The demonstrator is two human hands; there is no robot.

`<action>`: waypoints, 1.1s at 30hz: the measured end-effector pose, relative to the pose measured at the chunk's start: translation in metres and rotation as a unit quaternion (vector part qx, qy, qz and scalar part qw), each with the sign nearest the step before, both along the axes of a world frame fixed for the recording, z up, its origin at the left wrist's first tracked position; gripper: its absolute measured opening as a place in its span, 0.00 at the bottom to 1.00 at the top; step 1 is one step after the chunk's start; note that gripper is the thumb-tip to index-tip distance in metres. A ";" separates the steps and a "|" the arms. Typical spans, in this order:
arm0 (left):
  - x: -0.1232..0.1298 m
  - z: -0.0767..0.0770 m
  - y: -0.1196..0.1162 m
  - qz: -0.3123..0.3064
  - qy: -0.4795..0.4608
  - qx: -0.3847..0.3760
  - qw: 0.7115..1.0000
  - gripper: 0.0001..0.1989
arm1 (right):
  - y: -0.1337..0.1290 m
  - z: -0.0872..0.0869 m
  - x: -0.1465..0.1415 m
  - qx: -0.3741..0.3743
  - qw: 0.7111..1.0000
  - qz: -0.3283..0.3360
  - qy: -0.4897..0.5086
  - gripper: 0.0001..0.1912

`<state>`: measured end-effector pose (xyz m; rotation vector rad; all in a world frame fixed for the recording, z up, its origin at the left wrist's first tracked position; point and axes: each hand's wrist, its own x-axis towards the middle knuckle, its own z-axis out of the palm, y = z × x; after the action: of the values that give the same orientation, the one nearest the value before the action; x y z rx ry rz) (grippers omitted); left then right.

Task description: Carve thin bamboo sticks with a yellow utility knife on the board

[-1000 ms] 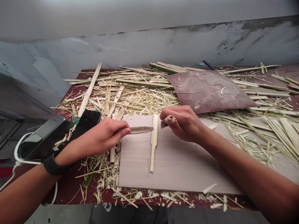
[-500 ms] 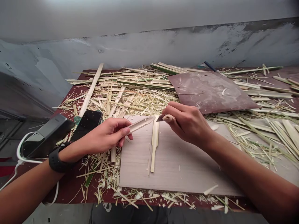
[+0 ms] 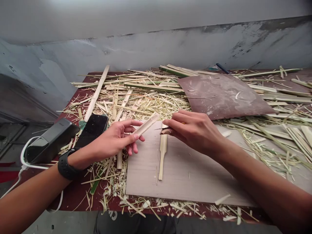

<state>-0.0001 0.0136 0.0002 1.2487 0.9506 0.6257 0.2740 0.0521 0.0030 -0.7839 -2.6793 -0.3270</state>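
My left hand (image 3: 124, 137) pinches a pale, hollowed bamboo piece (image 3: 148, 124) between thumb and fingers, its free end slanting up to the right. To its right, my right hand (image 3: 187, 126) is closed on a small knife (image 3: 159, 129), whose thin blade points left, just short of the bamboo piece. Beneath the right hand, a flat bamboo piece with a narrow lower part (image 3: 162, 156) lies on the light board (image 3: 195, 178); its top end is partly hidden by the fingers.
Shavings and strips (image 3: 146, 104) cover the back of the dark red table. A brown sheet (image 3: 224, 96) lies at back right. At left are a phone (image 3: 95, 128), a black box (image 3: 51, 139) and a white cable (image 3: 23, 152). One long strip (image 3: 97, 92) points toward the wall.
The bamboo piece in my left hand now tilts more steeply, and its tip has moved away from the right hand. The right hand has turned, and the knife blade now points left, edge-on.
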 end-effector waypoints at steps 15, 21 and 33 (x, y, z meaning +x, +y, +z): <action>0.007 -0.007 -0.003 0.036 -0.044 -0.066 0.996 0.24 | 0.002 -0.007 0.000 -0.039 0.997 0.027 -0.060 0.22; 0.010 0.003 -0.004 0.084 -0.048 -0.106 0.990 0.20 | 0.009 -0.006 0.005 -0.060 0.993 0.076 -0.065 0.24; 0.009 0.001 -0.006 0.116 -0.116 -0.080 0.983 0.24 | 0.008 -0.009 0.006 -0.093 0.990 0.066 -0.088 0.25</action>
<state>0.0089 0.0076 0.0015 0.9075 0.9370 0.8421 0.2798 0.0597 -0.0062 -0.6520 -2.9443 -0.1201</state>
